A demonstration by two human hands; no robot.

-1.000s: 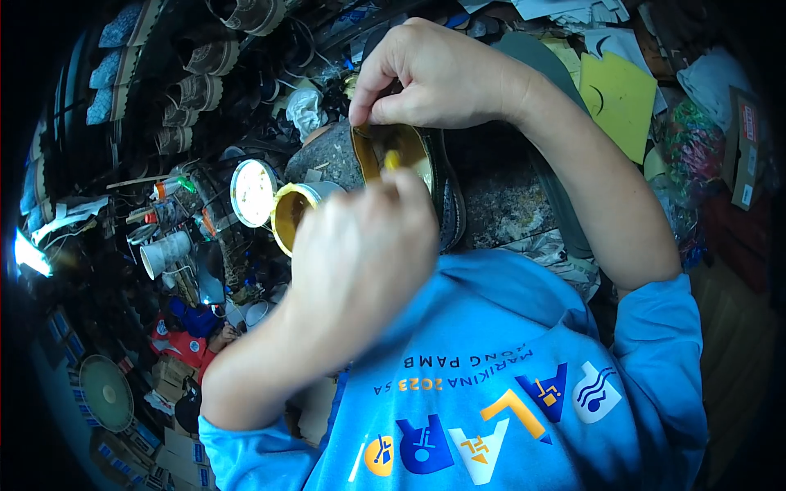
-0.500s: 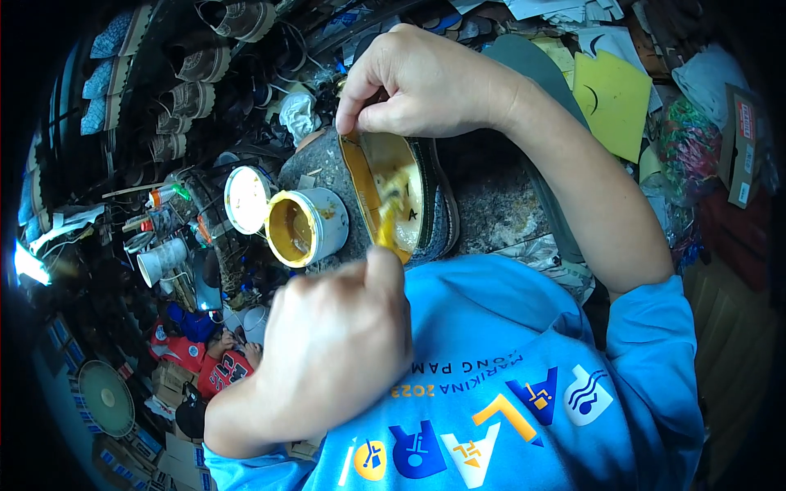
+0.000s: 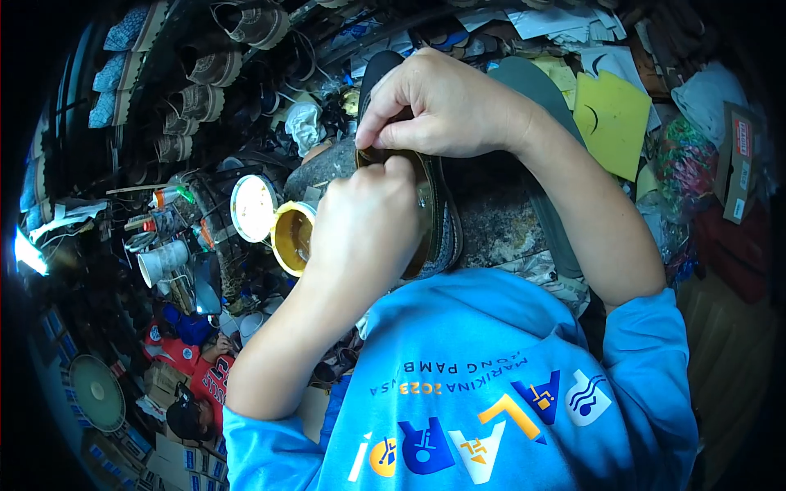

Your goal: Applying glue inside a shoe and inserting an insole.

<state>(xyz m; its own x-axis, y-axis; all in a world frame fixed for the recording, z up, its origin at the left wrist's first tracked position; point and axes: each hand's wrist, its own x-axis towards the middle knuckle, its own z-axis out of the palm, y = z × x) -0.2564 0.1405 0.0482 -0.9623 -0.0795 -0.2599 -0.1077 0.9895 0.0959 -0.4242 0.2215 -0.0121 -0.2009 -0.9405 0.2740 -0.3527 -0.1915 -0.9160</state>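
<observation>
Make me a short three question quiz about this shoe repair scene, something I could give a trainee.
1. True or false: the right hand grips the top end of the shoe.
2. Which stands just to the left of the shoe? A) an open tin of yellow glue B) a kettle C) a hammer
3. Fill in: the left hand works over the inside of the ____.

Key: 1 true; 2 A; 3 shoe. The round lid lies beside the tin, and whatever the left hand holds is hidden from view.
</observation>
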